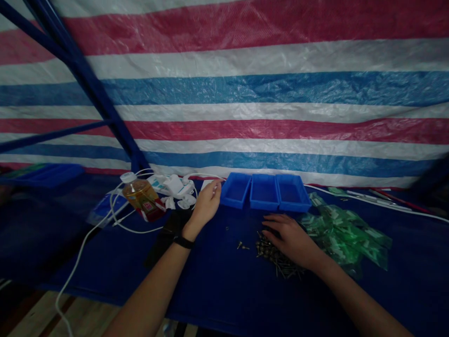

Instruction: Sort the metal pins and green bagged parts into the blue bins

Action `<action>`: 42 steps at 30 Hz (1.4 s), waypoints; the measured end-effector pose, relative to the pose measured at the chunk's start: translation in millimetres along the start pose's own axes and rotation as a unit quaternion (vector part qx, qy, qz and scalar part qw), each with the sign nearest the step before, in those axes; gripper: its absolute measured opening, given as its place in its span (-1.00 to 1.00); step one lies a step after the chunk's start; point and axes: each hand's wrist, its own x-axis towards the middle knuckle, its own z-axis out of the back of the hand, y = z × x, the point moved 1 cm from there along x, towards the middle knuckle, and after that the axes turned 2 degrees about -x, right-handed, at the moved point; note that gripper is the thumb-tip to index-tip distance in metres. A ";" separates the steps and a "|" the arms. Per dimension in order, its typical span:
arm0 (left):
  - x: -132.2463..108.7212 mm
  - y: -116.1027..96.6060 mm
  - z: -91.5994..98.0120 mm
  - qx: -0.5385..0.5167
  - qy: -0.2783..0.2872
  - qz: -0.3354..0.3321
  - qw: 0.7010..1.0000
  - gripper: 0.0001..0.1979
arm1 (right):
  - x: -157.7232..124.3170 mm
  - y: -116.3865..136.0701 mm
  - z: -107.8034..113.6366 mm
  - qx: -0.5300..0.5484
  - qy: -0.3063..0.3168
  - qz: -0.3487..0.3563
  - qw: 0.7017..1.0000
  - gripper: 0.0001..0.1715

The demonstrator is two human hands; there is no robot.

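My left hand [207, 202], with a black band on the wrist, is closed at the left end of a row of blue plastic bins. Its fingers are at the rim of the left blue bin [236, 189]; part of the grip is hidden. Beside that bin stand the middle blue bin [264, 192] and the right blue bin [293, 193], side by side. Over a pile of metal screws [277, 260] rests my right hand [291, 238], its fingers spread apart and the fingertips near the pile's far side. A couple of loose screws [242, 245] lie left of the pile.
Green plastic bags [347, 229] lie heaped on the right. To the left are a bottle of amber liquid [142, 194], white plugs [175, 185] and a looping white cable [82, 250]. A striped tarp [266, 89] hangs behind the blue tabletop [224, 290]; a blue frame [94, 93] slants at left.
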 end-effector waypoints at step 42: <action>-15.5 9.8 -13.3 0.200 0.167 -0.167 0.951 -0.81 | 6.3 -53.0 11.2 -0.115 -0.185 -0.023 0.976 -0.55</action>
